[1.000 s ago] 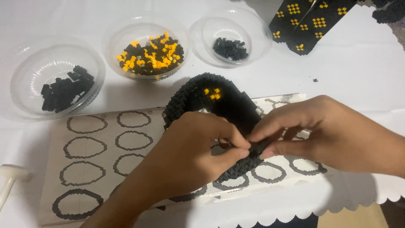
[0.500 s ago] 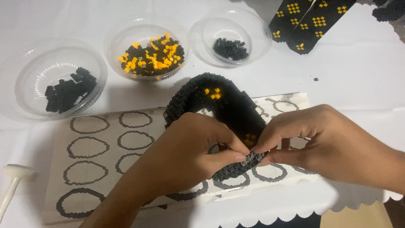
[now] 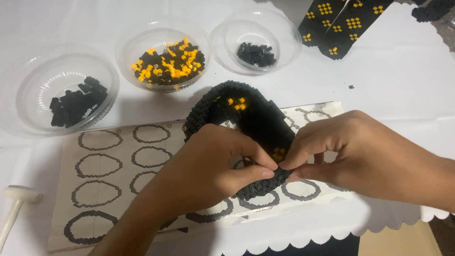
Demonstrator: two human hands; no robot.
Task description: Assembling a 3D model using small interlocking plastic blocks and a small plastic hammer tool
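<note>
A black ring built of tiny bricks (image 3: 246, 118), with small yellow patches, rests on a printed sheet of ring outlines (image 3: 118, 166). My left hand (image 3: 204, 170) and my right hand (image 3: 350, 156) meet at the ring's near edge. Both pinch that edge between thumb and fingertips. What lies between the fingertips is hidden.
Three clear plastic bowls stand at the back: black bricks (image 3: 71, 102) on the left, black and yellow bricks (image 3: 168, 61) in the middle, a few black bricks (image 3: 256, 53) on the right. Flat black-and-yellow brick panels (image 3: 341, 23) lie top right. A white tool (image 3: 16, 204) lies at the left edge.
Both hands stay pinched on the ring's near edge. The fingers have shifted slightly and the view has drifted a little.
</note>
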